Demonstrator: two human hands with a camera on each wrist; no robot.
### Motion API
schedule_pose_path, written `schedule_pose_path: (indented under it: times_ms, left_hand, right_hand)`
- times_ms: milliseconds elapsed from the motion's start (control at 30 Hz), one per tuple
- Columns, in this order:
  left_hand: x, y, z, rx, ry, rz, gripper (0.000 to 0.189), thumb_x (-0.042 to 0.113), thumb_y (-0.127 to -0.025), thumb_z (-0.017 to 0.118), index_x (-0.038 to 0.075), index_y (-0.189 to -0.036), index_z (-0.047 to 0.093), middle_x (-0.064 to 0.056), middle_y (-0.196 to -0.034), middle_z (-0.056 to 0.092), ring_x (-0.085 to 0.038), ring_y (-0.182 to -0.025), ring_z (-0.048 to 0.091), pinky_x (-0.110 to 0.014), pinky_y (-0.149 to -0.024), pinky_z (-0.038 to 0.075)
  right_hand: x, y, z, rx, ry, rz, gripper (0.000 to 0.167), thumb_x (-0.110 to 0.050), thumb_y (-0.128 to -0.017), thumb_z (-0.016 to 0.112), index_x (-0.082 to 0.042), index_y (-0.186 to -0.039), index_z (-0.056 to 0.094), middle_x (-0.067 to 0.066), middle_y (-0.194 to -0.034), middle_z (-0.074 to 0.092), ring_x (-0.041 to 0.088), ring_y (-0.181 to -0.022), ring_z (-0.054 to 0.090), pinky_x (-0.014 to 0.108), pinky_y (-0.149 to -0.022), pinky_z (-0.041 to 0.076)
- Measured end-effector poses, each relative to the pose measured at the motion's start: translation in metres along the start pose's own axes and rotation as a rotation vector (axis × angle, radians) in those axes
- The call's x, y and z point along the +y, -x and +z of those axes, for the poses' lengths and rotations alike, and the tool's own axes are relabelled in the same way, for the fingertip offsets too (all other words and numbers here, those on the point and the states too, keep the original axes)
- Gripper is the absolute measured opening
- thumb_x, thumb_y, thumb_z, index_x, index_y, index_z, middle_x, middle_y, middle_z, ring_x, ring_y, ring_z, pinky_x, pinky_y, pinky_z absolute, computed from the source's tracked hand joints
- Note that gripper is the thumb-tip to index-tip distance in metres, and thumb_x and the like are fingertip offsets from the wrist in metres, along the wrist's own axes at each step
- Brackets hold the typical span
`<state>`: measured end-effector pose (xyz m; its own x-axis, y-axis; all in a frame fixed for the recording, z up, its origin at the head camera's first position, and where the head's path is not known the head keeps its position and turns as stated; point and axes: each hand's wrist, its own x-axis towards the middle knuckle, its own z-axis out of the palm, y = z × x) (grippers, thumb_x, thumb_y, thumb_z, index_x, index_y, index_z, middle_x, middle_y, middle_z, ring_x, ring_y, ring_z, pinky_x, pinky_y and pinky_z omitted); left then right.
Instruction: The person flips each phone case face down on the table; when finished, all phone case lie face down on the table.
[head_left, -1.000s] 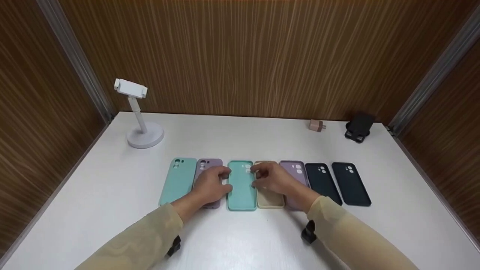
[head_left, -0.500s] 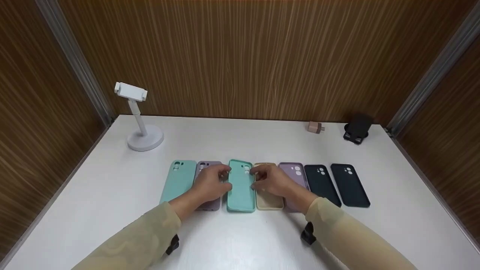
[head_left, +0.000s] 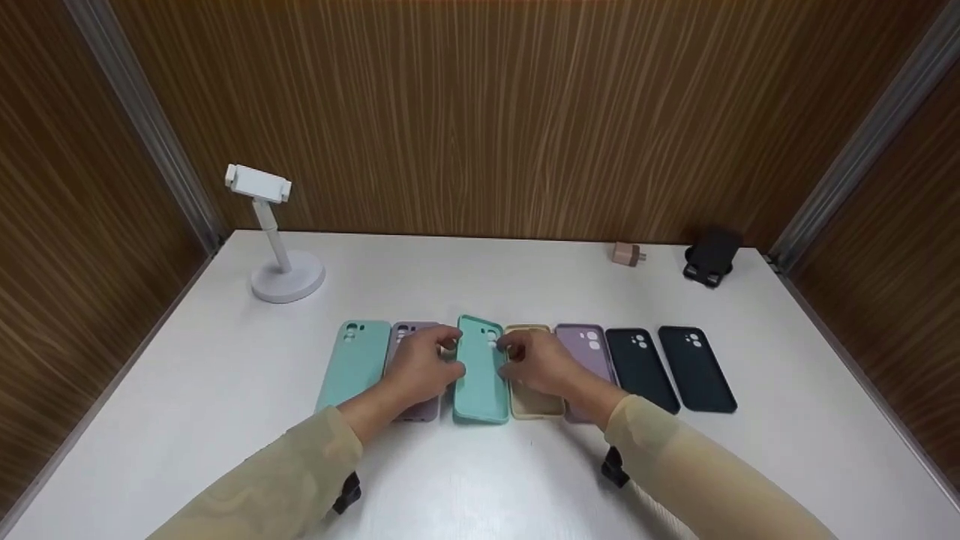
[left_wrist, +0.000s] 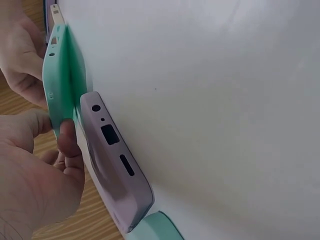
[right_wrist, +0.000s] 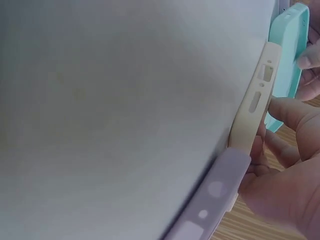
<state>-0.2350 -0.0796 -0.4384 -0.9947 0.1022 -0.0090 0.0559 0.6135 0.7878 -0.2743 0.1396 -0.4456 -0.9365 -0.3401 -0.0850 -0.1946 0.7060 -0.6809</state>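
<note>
A mint phone case (head_left: 480, 386) stands in the middle of a row of phone cases, its inside facing up, far end raised and left side tipped up. Its left edge is pinched between the thumb and fingers of my left hand (head_left: 420, 366). My right hand (head_left: 546, 363) holds the right edge with thumb and curled fingers, passing over a beige phone case (head_left: 537, 405). In the left wrist view, the mint case (left_wrist: 56, 80) leans away from the tabletop. A purple phone case (head_left: 427, 409) lies partly hidden under my left hand.
Another mint phone case (head_left: 352, 371) ends the row at left. To the right lie a purple case (head_left: 582, 341) and two dark cases (head_left: 643, 371). Behind stand a white phone stand (head_left: 289, 279), a pink charger plug (head_left: 627, 253) and a black stand (head_left: 711, 255). Wood-grain panels wall the white table.
The middle mint case lay flat a second ago; its far end and left side have since risen. Both hands stay at its edges, and the other cases keep their places.
</note>
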Motion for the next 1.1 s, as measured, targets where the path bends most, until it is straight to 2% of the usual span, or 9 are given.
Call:
schedule_pose_path:
  times_ms: [200, 467, 700, 867, 967, 1100]
  left_hand:
    - [0.0021, 0.0001, -0.0002, 0.002, 0.038, -0.042, 0.053, 0.009, -0.094, 0.076, 0.011, -0.146, 0.063, -0.004, -0.126, 0.066, -0.021, -0.108, 0.061, -0.039, -0.096, 0.055]
    - [0.0018, -0.0003, 0.0009, 0.003, 0.09, -0.035, 0.053, 0.008, -0.093, 0.074, 0.011, -0.145, 0.063, -0.005, -0.126, 0.066, -0.019, -0.096, 0.06, -0.035, -0.084, 0.054]
    - [0.0033, 0.0, 0.0008, 0.015, 0.12, -0.061, 0.052, 0.01, -0.094, 0.075, 0.014, -0.145, 0.064, -0.003, -0.126, 0.066, -0.019, -0.094, 0.06, -0.033, -0.081, 0.053]
    - [0.0038, 0.0007, 0.0007, 0.018, 0.146, -0.081, 0.053, 0.012, -0.095, 0.076, 0.015, -0.146, 0.063, -0.003, -0.128, 0.066, -0.02, -0.097, 0.061, -0.034, -0.083, 0.054]
    - [0.0038, 0.0011, -0.0001, 0.017, 0.175, -0.094, 0.052, 0.014, -0.096, 0.077, 0.016, -0.146, 0.063, -0.002, -0.13, 0.065, -0.02, -0.104, 0.061, -0.036, -0.091, 0.054]
    - [0.0038, 0.0003, -0.0022, 0.008, 0.22, -0.096, 0.053, 0.016, -0.096, 0.079, 0.017, -0.147, 0.062, -0.002, -0.131, 0.065, -0.02, -0.109, 0.063, -0.036, -0.094, 0.055]
  right_hand:
    - [-0.0019, -0.0002, 0.0008, 0.034, 0.052, -0.072, 0.041, -0.002, -0.09, 0.084, -0.006, -0.13, 0.074, 0.003, -0.098, 0.063, 0.019, -0.091, 0.058, 0.034, -0.078, 0.051]
    - [-0.0015, 0.0003, 0.0023, 0.048, 0.058, -0.118, 0.043, 0.002, -0.09, 0.082, -0.006, -0.131, 0.073, 0.003, -0.108, 0.069, 0.019, -0.096, 0.063, 0.038, -0.086, 0.057]
    - [-0.0048, -0.0005, 0.0009, 0.013, 0.012, -0.081, 0.046, 0.004, -0.091, 0.079, -0.006, -0.135, 0.07, 0.005, -0.117, 0.072, 0.02, -0.103, 0.067, 0.04, -0.091, 0.058]
    - [-0.0046, -0.0033, -0.001, 0.006, -0.016, -0.067, 0.047, 0.003, -0.091, 0.079, -0.005, -0.136, 0.069, 0.004, -0.113, 0.074, 0.02, -0.102, 0.067, 0.042, -0.091, 0.057]
    - [-0.0039, -0.0042, -0.0028, -0.008, -0.076, -0.031, 0.047, 0.0, -0.092, 0.079, -0.006, -0.137, 0.068, 0.003, -0.11, 0.074, 0.02, -0.098, 0.066, 0.041, -0.089, 0.055]
    - [-0.004, -0.0042, -0.0072, -0.045, -0.212, 0.022, 0.045, -0.006, -0.096, 0.077, -0.006, -0.139, 0.067, 0.005, -0.113, 0.076, 0.02, -0.103, 0.069, 0.039, -0.091, 0.057]
